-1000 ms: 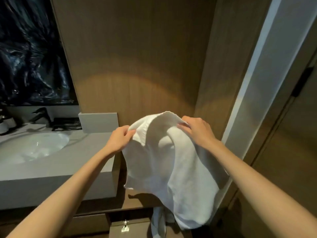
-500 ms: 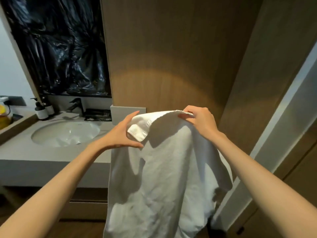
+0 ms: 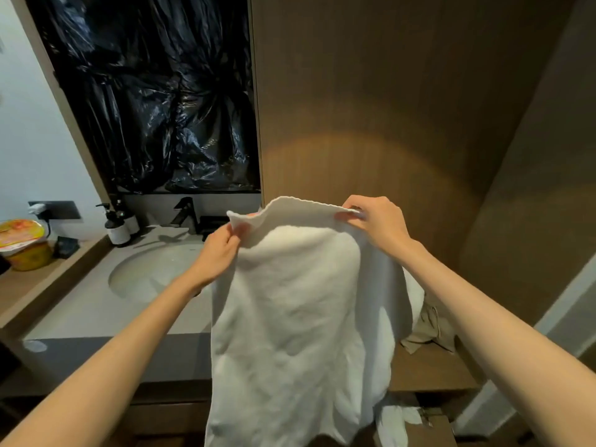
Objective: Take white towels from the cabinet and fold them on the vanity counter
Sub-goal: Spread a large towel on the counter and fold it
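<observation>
A white towel (image 3: 296, 317) hangs in the air in front of me, held up by its top edge. My left hand (image 3: 216, 250) pinches the left corner of that edge. My right hand (image 3: 377, 221) pinches the right corner, slightly higher. The cloth drapes down past the front of the grey vanity counter (image 3: 96, 314), whose right end it covers. More white cloth (image 3: 396, 421) lies low down at the right, below a wooden shelf (image 3: 429, 369).
A round sink (image 3: 151, 272) is set in the counter, with a black faucet (image 3: 185, 214) and two pump bottles (image 3: 119, 224) behind it. A yellow instant-noodle cup (image 3: 22, 243) stands on the left ledge. Black plastic covers the mirror (image 3: 154, 101). A beige cloth (image 3: 432, 327) lies on the shelf.
The view has swung left, so more of the sink and ledge shows. My left hand has closed on the towel's corner, and the top edge is now stretched between both hands.
</observation>
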